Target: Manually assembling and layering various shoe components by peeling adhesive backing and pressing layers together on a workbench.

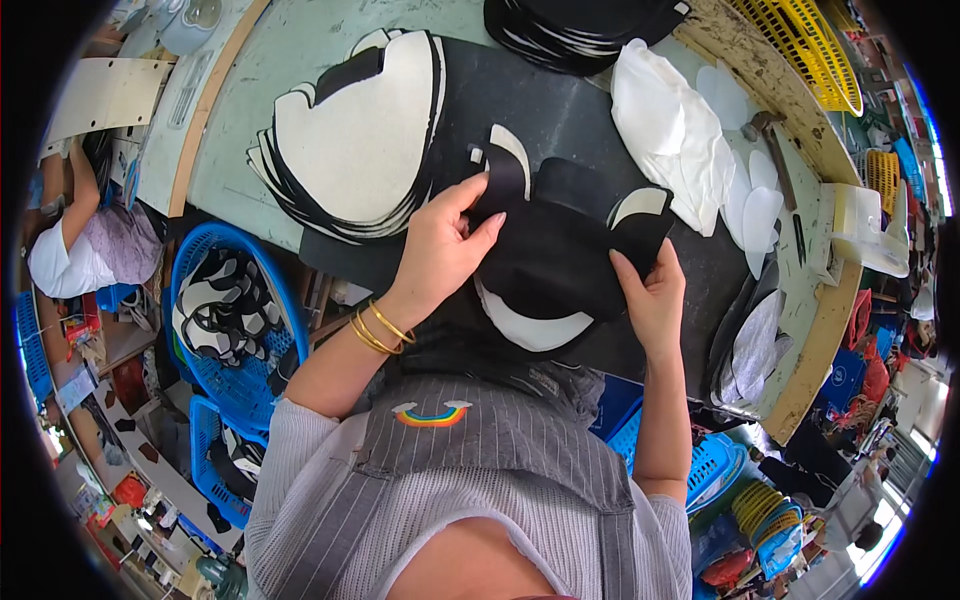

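Head view: left hand and right hand, each grip pinching a curled end of a white-backed, curved black piece. Upper left: rounded, white-faced panels lie stacked.

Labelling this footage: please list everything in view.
Held piece: one, black and white, between hands
Stacks: two or more, black and white, table
Sheets: several, white, upper right
Hammer: one, brown, right
Worktable: one, pale green, centre
Blue baskets: several, blue, lower sides
Yellow baskets: several, yellow, right
Co-workers: two or more, pale clothing, both sides
Background clutter: uncountable, mixed, edges
Apron: one, grey, torso
Bangles: multiple, gold, left wrist
Left hand: one, bare, piece's left
Right hand: one, bare, piece's right
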Motion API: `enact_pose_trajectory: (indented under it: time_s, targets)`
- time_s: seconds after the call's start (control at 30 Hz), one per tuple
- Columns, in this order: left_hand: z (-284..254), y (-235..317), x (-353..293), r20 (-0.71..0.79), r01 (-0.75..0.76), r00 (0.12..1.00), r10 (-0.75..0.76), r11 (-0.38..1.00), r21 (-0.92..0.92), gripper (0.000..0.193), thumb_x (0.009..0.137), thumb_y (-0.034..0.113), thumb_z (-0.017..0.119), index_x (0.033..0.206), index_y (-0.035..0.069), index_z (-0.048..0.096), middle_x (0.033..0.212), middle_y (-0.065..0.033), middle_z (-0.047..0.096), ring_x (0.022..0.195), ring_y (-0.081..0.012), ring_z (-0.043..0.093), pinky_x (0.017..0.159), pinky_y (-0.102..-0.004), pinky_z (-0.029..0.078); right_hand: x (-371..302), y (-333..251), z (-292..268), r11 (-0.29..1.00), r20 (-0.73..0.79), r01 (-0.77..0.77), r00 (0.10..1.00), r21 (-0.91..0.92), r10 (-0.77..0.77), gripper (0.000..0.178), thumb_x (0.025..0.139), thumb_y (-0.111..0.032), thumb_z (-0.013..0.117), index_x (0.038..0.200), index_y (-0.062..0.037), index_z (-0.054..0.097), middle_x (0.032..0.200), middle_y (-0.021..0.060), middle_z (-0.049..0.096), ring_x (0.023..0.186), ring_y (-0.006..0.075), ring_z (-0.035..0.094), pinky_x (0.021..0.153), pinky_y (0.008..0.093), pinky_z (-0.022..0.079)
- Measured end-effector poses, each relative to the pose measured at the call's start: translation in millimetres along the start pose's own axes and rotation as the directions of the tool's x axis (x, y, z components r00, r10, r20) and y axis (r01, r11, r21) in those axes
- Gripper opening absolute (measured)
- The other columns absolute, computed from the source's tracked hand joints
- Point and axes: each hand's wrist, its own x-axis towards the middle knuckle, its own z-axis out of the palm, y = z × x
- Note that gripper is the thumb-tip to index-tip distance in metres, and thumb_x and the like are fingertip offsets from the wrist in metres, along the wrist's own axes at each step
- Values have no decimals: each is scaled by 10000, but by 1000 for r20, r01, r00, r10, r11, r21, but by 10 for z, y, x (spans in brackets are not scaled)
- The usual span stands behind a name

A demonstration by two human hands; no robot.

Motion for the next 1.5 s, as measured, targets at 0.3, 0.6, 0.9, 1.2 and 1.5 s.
enact_pose_trajectory:
  time_s: [0.3,0.6,0.9,1.2,1.5]
  targets:
    - [-17,397,-44,-20,-240,923,385,614,752,492,711,69,717,1186,97,592,1140,-49,538,799,-232,577,654,-300,475,17,-58,-59,953,26,-72,996,-293,83,298,804,-99,697,974,16,480,712,69,597,547,70,550,407,228,416]
    - [-90,403,-72,697,-724,636,331,567,393,534,758,309,700,1165,-12,569,1244,-102,556,1153,-292,500,968,-390,407,73,-100,-155,815,-63,52,992,-578,-108,477,788,-89,664,1184,27,424,624,122,546,526,261,564,515,353,455]
    - [-249,231,53,713,-824,534,454,468,319,426,742,-1,588,1166,29,557,1161,-112,591,1065,-275,583,887,-340,507,-248,-422,-376,416,692,758,641,-503,-331,588,619,57,582,1204,37,519,1186,174,539,1112,326,530,952,403,441]
    - [-79,350,27,470,-498,830,301,780,379,244,877,232,588,928,3,658,872,-171,651,804,-337,625,699,-366,509,-140,-273,-128,665,627,648,704,-371,-335,468,785,-14,622,1231,44,492,1083,200,592,967,335,605,803,372,507]
    - [196,54,-725,489,-762,645,587,446,469,373,696,120,713,1032,-1,605,1072,-103,624,1013,-266,602,831,-325,516,-56,-232,-67,855,419,291,903,-429,-97,219,886,-116,617,775,47,523,640,164,486,491,255,446,472,341,353]
